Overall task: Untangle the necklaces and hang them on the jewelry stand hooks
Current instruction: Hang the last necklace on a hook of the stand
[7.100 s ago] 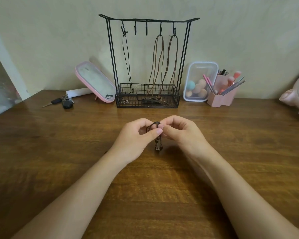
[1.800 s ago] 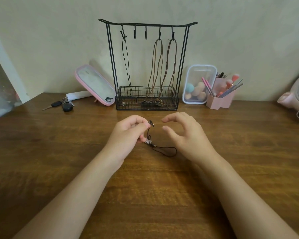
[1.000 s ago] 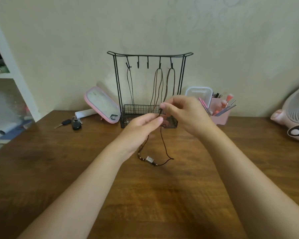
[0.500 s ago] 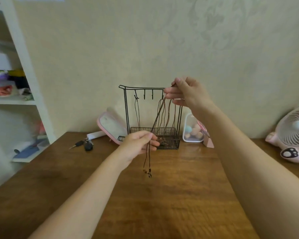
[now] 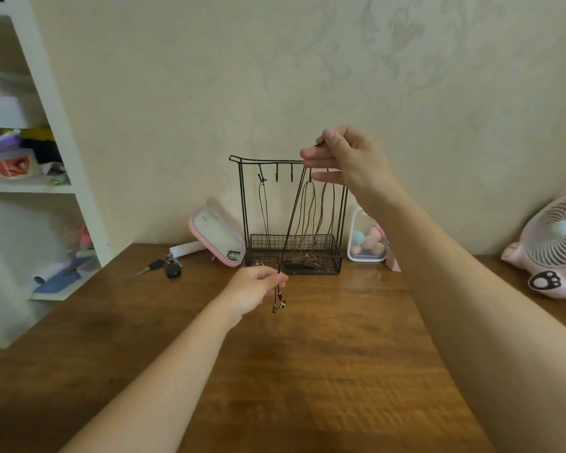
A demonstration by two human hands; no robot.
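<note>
A dark cord necklace (image 5: 293,220) is stretched taut between my two hands, in front of the black wire jewelry stand (image 5: 242,204). My right hand (image 5: 343,161) pinches its upper end level with the stand's top bar, covering the right end of that bar. My left hand (image 5: 255,287) grips the cord low down, and the small pendant (image 5: 280,305) dangles just below the fingers above the table. On the stand, one dark necklace (image 5: 264,207) hangs from the leftmost hook and brown cord necklaces (image 5: 311,217) hang from hooks on the right. Two middle hooks (image 5: 284,173) are bare.
The stand's wire basket (image 5: 334,256) sits at the back of the wooden table (image 5: 307,371). A pink-rimmed mirror (image 5: 216,235) and keys (image 5: 164,266) lie left of it. A clear box of sponges (image 5: 366,240) stands to the right, a pink fan (image 5: 553,243) far right, white shelves (image 5: 46,125) at left.
My right hand has risen a little and pulled the necklace tighter. My left hand has slid down the cord toward the pendant. The camera view has shifted slightly.
</note>
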